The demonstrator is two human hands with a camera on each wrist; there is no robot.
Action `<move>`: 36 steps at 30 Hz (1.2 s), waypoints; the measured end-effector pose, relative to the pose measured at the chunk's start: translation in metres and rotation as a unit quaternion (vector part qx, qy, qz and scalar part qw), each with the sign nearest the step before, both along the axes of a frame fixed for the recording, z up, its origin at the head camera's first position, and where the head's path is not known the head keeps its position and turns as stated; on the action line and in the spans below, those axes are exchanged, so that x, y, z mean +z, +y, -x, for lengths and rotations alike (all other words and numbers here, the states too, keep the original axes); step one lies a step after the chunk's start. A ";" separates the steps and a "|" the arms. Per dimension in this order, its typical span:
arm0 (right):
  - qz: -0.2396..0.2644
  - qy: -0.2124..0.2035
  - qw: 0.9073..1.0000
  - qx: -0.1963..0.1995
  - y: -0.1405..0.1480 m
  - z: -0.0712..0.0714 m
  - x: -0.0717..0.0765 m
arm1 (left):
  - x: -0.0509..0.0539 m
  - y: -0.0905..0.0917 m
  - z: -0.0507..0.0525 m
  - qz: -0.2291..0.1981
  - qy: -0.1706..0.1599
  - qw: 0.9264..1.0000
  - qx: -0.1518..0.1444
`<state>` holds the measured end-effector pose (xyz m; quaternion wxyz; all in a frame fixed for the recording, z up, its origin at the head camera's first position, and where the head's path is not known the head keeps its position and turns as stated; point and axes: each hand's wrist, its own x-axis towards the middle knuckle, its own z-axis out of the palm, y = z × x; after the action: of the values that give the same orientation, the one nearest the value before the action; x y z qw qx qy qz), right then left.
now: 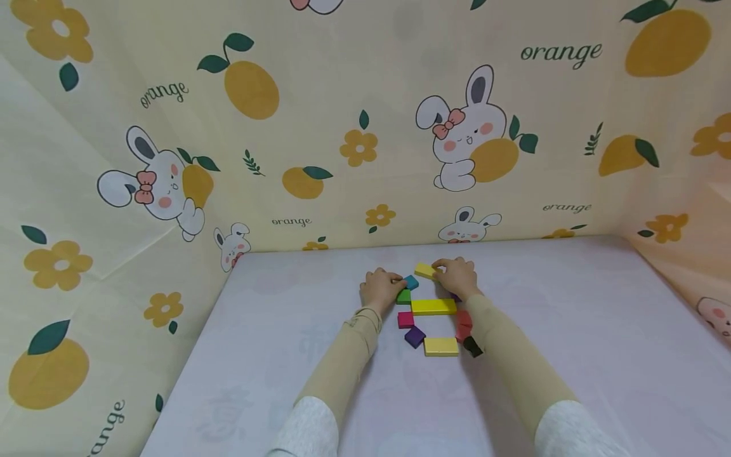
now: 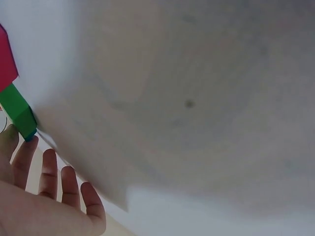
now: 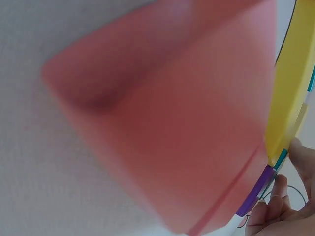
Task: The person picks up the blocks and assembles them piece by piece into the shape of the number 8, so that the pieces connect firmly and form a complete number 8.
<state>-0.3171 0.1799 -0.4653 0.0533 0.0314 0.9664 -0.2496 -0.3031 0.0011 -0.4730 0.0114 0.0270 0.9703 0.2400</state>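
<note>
My left hand pinches a blue block between thumb and index finger, beside a green block. In the left wrist view its other fingers are spread. At the upper right of the ring of blocks, my right hand is beside a yellow block. The right wrist view shows its thumb and index finger on either side of a teal block, next to a purple block; the head view hides that teal block behind the hand.
A long yellow block crosses the ring's middle. Below it lie a magenta block, a purple block, a yellow block, a black block and red blocks. A patterned curtain stands behind the white table.
</note>
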 end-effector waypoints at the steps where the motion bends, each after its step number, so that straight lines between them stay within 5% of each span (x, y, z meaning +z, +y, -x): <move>1: 0.001 -0.003 1.000 -0.002 0.000 0.000 0.000 | 0.000 0.000 0.000 -0.001 -0.001 1.000 0.001; 26: 0.021 -0.022 0.999 0.017 0.004 0.002 -0.003 | 0.000 0.000 0.001 -0.014 -0.016 1.000 0.013; 36: 0.072 0.059 0.994 0.058 0.018 0.001 0.000 | 0.001 -0.005 0.002 0.010 0.015 1.000 -0.010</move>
<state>-0.3184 0.1975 -0.4650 0.0132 -0.0434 0.9476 -0.3161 -0.3047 -0.0040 -0.4723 -0.0008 0.0399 0.9725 0.2295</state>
